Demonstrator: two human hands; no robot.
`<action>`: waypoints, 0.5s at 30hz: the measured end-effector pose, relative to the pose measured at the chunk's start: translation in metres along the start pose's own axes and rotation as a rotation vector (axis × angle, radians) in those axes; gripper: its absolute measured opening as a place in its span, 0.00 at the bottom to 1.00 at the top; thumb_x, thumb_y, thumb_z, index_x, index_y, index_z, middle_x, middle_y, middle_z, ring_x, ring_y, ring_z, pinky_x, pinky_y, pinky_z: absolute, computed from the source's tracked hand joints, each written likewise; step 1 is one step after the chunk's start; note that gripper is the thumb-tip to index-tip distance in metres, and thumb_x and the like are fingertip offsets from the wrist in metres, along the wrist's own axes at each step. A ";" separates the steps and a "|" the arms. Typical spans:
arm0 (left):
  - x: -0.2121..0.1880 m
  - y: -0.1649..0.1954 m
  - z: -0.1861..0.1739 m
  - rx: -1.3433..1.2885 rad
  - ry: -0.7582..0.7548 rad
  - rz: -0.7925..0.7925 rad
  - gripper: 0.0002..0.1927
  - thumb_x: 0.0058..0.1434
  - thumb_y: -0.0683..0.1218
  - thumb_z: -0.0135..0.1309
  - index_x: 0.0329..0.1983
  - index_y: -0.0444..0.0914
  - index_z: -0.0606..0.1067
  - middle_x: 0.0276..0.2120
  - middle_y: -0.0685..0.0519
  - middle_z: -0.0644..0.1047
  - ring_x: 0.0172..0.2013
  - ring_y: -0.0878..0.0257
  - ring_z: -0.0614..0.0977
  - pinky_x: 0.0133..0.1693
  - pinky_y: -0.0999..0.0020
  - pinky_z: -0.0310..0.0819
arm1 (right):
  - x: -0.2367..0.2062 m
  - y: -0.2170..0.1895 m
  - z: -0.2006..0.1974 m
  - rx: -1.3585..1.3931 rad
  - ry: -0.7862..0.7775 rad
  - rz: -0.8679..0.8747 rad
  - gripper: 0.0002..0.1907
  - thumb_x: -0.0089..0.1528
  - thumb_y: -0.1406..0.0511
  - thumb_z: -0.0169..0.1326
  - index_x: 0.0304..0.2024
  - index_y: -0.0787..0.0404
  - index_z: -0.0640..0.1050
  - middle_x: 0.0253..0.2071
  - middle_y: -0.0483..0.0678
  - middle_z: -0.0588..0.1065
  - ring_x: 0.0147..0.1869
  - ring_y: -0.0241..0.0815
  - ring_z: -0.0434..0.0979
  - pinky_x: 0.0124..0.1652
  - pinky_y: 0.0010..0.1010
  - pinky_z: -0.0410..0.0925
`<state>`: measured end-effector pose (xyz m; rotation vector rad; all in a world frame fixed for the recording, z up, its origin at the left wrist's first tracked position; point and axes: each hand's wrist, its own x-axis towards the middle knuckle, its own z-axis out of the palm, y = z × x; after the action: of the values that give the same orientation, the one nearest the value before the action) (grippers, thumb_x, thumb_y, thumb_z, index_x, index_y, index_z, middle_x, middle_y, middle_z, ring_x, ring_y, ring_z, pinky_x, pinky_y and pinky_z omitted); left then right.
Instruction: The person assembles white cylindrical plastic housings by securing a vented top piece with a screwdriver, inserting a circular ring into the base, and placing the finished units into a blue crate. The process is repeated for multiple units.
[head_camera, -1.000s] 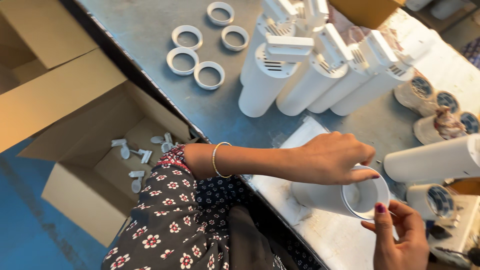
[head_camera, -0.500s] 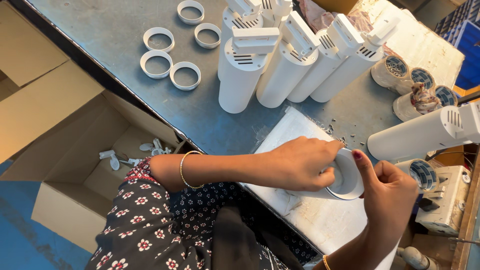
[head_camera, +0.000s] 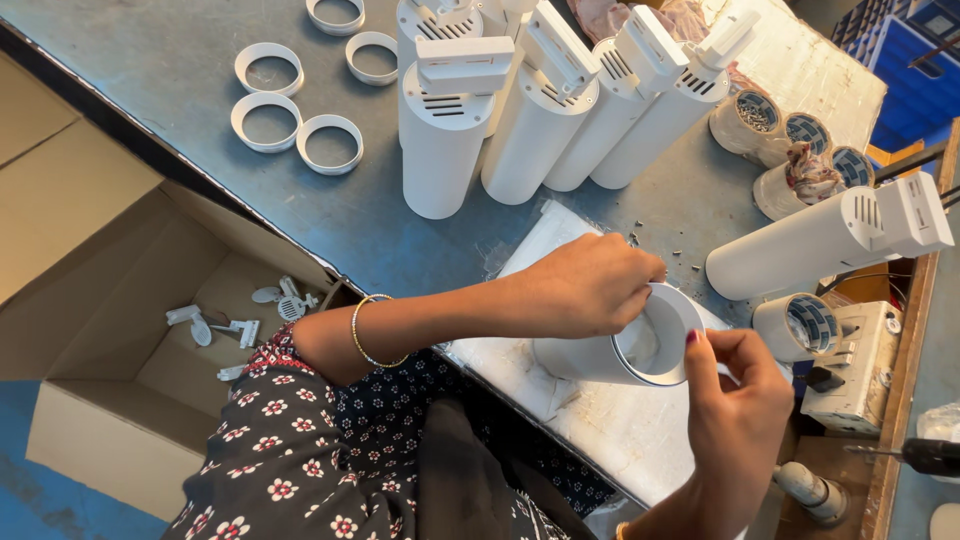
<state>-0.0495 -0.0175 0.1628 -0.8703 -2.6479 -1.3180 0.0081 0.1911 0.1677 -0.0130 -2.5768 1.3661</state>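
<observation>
1. the left hand (head_camera: 585, 285) is wrapped over a white tube (head_camera: 620, 345), fingers at its open rim.
2. the tube lies on its side on a white pad (head_camera: 600, 420) on the grey bench (head_camera: 180, 120).
3. the right hand (head_camera: 735, 395) pinches the rim from the other side, fingers closed on it.
4. i think a ring is going on the rim. keep the tube still, press evenly all round, and do not tip it.
5. four loose rings (head_camera: 330, 143) lie far off on the bench. more tubes (head_camera: 440, 135) stand near them.
6. a box (head_camera: 130, 330) with small white bits sits lower down.
</observation>
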 end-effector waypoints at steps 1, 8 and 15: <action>-0.001 -0.001 0.001 0.024 -0.041 -0.014 0.11 0.61 0.43 0.48 0.40 0.32 0.77 0.26 0.39 0.80 0.33 0.42 0.83 0.40 0.51 0.78 | 0.006 -0.002 0.002 -0.056 0.023 0.027 0.14 0.66 0.63 0.60 0.35 0.69 0.77 0.28 0.43 0.77 0.30 0.26 0.71 0.31 0.20 0.65; -0.029 0.014 0.013 -0.040 0.048 0.007 0.31 0.59 0.44 0.49 0.65 0.26 0.64 0.46 0.35 0.76 0.40 0.40 0.81 0.43 0.50 0.77 | 0.033 -0.012 0.010 -0.262 0.011 0.011 0.27 0.63 0.58 0.68 0.23 0.72 0.71 0.19 0.47 0.63 0.26 0.31 0.56 0.25 0.26 0.50; -0.003 0.008 -0.002 -0.039 0.121 -0.091 0.16 0.62 0.55 0.54 0.44 0.40 0.81 0.33 0.45 0.83 0.36 0.46 0.84 0.39 0.51 0.78 | -0.014 -0.007 -0.001 0.035 -0.028 0.014 0.15 0.62 0.59 0.58 0.43 0.64 0.78 0.32 0.38 0.77 0.33 0.25 0.72 0.31 0.19 0.67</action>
<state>-0.0433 -0.0158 0.1691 -0.6590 -2.6044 -1.3995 0.0228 0.1866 0.1714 -0.0055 -2.5803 1.4255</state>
